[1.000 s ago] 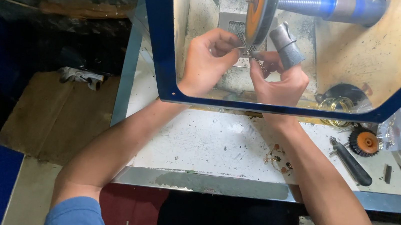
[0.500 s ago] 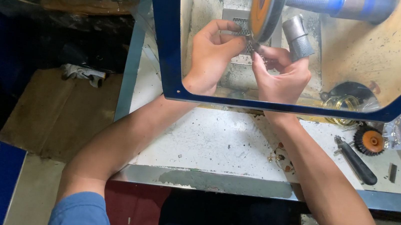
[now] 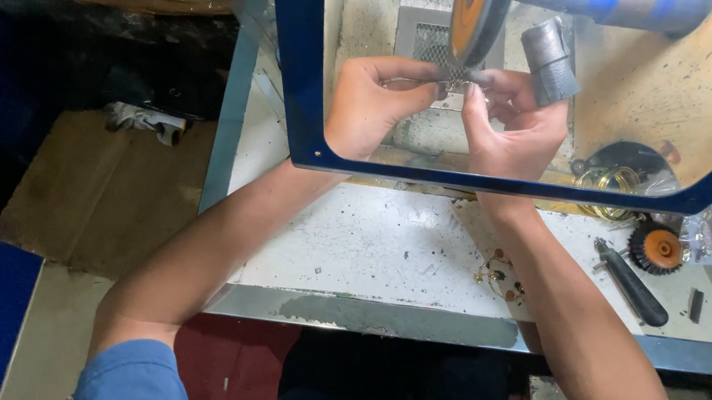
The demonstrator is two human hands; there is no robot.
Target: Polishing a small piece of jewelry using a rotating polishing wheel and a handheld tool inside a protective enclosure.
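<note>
— What lies on the white worktop (image 3: 369, 246) outside the blue-framed guard (image 3: 296, 59)?

— A black-handled tool (image 3: 632, 283) lies at the right, tilted, with a small round brush wheel with an orange centre (image 3: 659, 248) just beside its upper end. Nearer the middle sits a little cluster of thin metal rings (image 3: 499, 277).

— And off to the left?

— A brown cardboard sheet (image 3: 98, 188) below the bench, with a crumpled white scrap (image 3: 146, 121) at its top edge, possibly a rag; it is too small to tell.
</note>
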